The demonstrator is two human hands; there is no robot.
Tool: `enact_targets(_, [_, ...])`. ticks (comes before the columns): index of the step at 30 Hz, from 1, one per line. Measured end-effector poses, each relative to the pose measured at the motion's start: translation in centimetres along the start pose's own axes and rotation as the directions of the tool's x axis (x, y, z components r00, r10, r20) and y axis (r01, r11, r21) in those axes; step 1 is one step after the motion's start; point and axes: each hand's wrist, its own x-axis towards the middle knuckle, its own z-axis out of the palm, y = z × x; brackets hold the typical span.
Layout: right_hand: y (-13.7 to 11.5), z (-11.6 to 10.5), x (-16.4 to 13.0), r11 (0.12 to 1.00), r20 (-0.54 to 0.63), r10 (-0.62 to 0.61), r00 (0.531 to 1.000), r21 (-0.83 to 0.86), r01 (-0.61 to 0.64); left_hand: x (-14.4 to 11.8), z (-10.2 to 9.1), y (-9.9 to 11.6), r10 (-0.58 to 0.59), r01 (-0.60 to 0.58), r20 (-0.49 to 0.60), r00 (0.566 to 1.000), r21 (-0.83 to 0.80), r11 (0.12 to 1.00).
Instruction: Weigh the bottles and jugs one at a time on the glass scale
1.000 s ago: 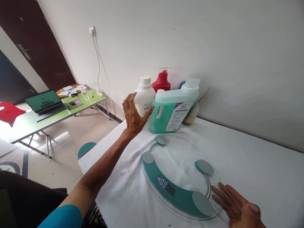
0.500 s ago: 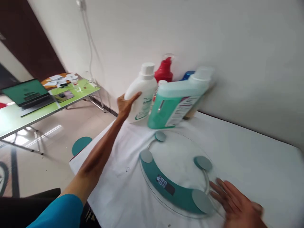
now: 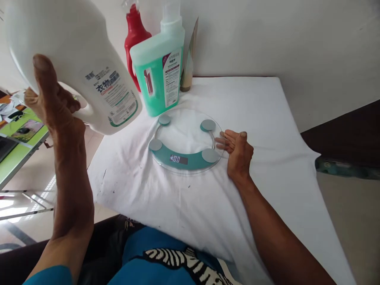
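Note:
My left hand (image 3: 55, 95) is closed around the handle of a big white laundry detergent bottle (image 3: 97, 79), lifted and tilted at the upper left; its top is out of view. On the table lies a round glass bathroom scale (image 3: 181, 160) with a green band, grey discs and a lit display. My right hand (image 3: 239, 152) is at the scale's right edge, fingers stretched out with their tips at the glass rim and the thumb raised. Whether the fingertips are under the glass or only beside it, I cannot tell.
Behind the scale stand a green liquid bottle (image 3: 157, 75), a red bottle (image 3: 136, 33) and a beige tube (image 3: 189, 63) near the wall. A white cloth (image 3: 267, 118) covers the table. At the far left is a green table (image 3: 32, 132) with papers on it.
The white bottle has been lifted from beside the green bottle and brought up, left and closer in my left hand. My right hand stays by the scale's right edge. The view has turned.

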Motion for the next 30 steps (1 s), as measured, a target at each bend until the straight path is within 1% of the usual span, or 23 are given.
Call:
enact_targets(2, [0.1, 0.0, 0.0, 1.000, 0.010, -0.016, 1.000, 0.002, 0.016, -1.7, 0.8, 0.6, -0.023, 0.024, 0.039, 0.999, -0.010, 1.000])
enact_targets(5, [0.2, 0.0, 0.0, 1.000, 0.025, -0.025, 0.999, 0.013, 0.025, -3.9, 2.7, 0.2, -0.108, 0.122, 0.124, 0.986, -0.112, 0.986])
enact_targets(7, [0.2, 0.0, 0.1, 1.000, 0.035, -0.024, 0.999, 0.017, 0.023, -5.4, 4.2, -0.3, -0.164, 0.206, 0.203, 0.965, -0.203, 0.957])
enact_targets(9, [0.3, -0.1, 0.2, 1.000, 0.040, -0.020, 0.999, 0.024, 0.019, -6.8, 5.8, -0.6, -0.204, 0.275, 0.280, 0.938, -0.245, 0.930])
enact_targets(12, [0.5, -0.1, 0.4, 0.999, 0.044, -0.016, 0.999, 0.038, 0.014, -8.7, 7.7, -1.0, -0.265, 0.348, 0.343, 0.901, -0.207, 0.914])
enact_targets(16, [0.7, -0.2, 0.6, 0.999, 0.052, -0.018, 0.999, 0.041, 0.016, -10.2, 9.3, -1.4, -0.322, 0.413, 0.386, 0.865, -0.181, 0.892])
enact_targets(19, [0.6, -0.3, 0.6, 0.999, 0.055, -0.013, 0.998, 0.038, 0.011, -10.8, 9.9, -1.8, -0.338, 0.440, 0.419, 0.843, -0.174, 0.881])
enact_targets(22, [0.5, -0.3, 0.5, 1.000, 0.060, -0.009, 0.998, 0.026, 0.007, -11.1, 10.1, -2.2, -0.330, 0.432, 0.429, 0.841, -0.165, 0.886])
enact_targets(28, [0.1, -0.1, 0.4, 1.000, 0.040, -0.017, 0.999, 0.003, 0.017, -10.6, 9.5, -2.9, -0.311, 0.405, 0.465, 0.829, -0.115, 0.907])
enact_targets(30, [0.0, -0.1, 0.4, 1.000, 0.038, -0.014, 0.999, -0.003, 0.014, -10.1, 9.0, -3.3, -0.296, 0.377, 0.467, 0.833, -0.088, 0.922])
